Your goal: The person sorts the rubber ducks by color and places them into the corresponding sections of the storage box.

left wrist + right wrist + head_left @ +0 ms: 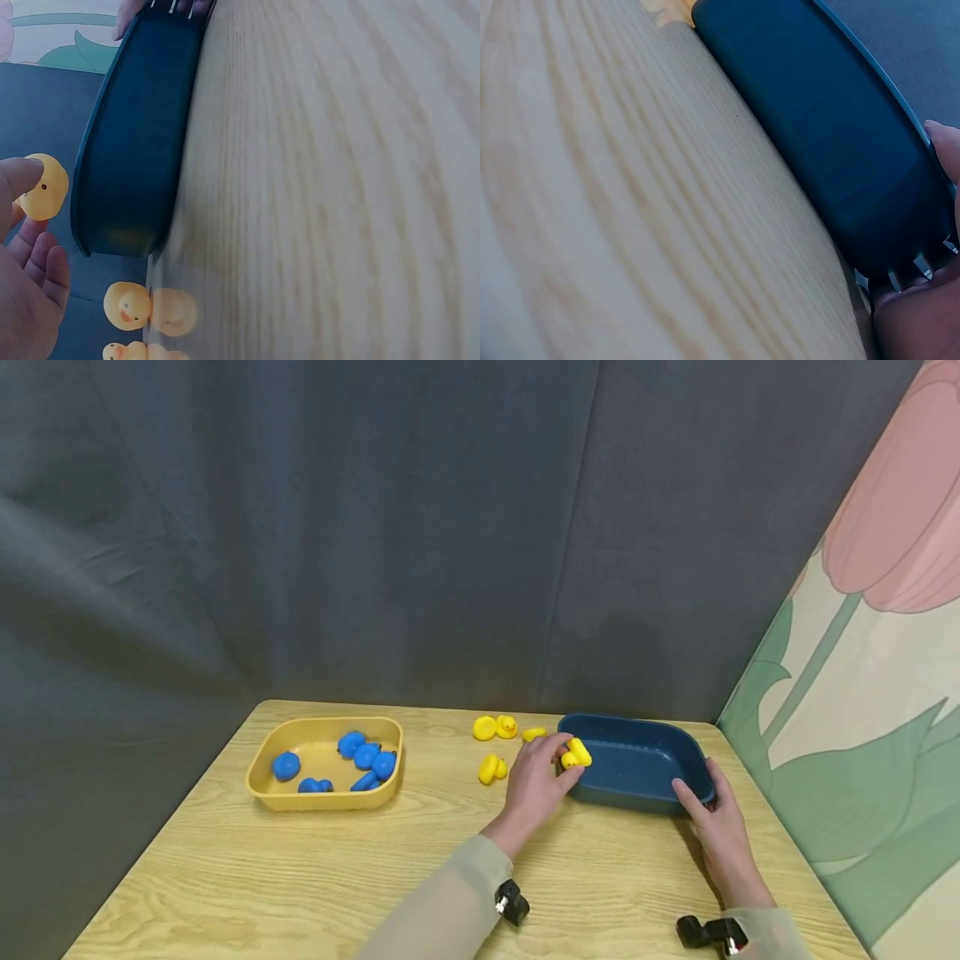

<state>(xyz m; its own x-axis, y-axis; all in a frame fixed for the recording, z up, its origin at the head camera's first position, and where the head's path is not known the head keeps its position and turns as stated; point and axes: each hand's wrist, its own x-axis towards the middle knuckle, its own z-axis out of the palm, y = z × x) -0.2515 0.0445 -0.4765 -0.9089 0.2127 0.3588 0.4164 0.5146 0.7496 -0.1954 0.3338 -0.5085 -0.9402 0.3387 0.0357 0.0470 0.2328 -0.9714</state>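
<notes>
Left hand (534, 783) pinches a yellow duck (579, 750) and right hand (720, 828) grips the blue tray (633, 770), which is best held steady for a gentle release.

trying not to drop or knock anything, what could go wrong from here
The left hand holds a yellow duck near the left end of the dark blue tray; if its fingertip grip slips, the duck could land outside, on the table. The right hand grips the tray's right end, so a push left might nudge the loose duck close to its other end.
</notes>
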